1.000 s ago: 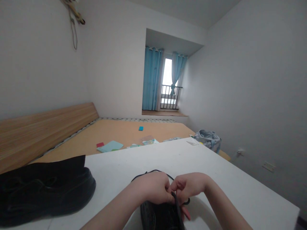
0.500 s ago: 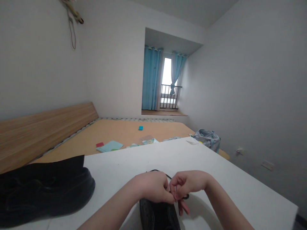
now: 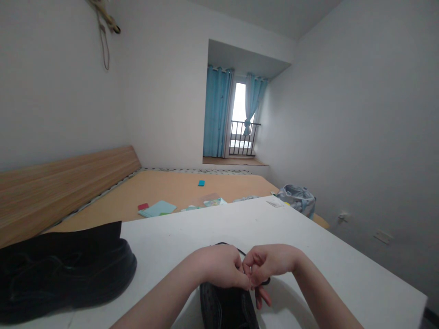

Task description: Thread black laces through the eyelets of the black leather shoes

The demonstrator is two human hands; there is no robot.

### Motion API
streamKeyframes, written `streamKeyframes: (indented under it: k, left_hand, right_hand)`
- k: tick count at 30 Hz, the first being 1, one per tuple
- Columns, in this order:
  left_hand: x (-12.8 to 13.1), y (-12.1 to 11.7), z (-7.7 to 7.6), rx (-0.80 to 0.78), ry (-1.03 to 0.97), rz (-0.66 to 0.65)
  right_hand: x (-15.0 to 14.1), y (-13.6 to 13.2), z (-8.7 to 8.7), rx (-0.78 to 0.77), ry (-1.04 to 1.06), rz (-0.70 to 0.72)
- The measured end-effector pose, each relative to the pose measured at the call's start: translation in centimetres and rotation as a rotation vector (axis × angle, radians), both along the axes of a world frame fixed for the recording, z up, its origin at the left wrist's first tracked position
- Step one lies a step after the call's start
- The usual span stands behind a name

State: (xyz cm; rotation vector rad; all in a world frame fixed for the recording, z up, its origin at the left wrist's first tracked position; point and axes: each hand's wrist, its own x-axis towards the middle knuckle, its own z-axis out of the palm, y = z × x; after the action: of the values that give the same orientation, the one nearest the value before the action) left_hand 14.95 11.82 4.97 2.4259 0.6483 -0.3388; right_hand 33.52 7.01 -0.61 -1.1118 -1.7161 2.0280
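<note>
A black shoe (image 3: 228, 308) stands on the white table (image 3: 164, 256) right in front of me, its far part covered by my hands. My left hand (image 3: 222, 267) is closed over the shoe, thumb and fingertips pinched together. Against it, fingertips meeting, my right hand (image 3: 270, 265) is also closed in a pinch. A black shoelace (image 3: 242, 252) shows behind the hands, and a bit of it pokes out below the right hand. The lace between the fingertips is mostly hidden. On the left lies another black shoe (image 3: 68, 274), touched by neither hand.
Beyond the table is a bed (image 3: 178, 183) with a wooden headboard (image 3: 68, 187). Papers and a light blue sheet (image 3: 159, 209) lie on it. A grey-blue bag (image 3: 297, 199) sits past the table's right edge, near the wall. A small card (image 3: 275, 203) lies at the far corner.
Almost nothing differs. Both hands stay pinched together over the shoe, with only a very slight shift of the fingertips.
</note>
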Motion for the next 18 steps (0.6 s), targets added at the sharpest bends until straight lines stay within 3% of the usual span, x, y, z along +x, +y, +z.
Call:
streamKeyframes:
  k: [18]
  left_hand:
    - [-0.05,-0.06,0.63,0.024,0.031,-0.05]
  right_hand:
    - [-0.19,-0.06,-0.25,0.005,-0.018,-0.028]
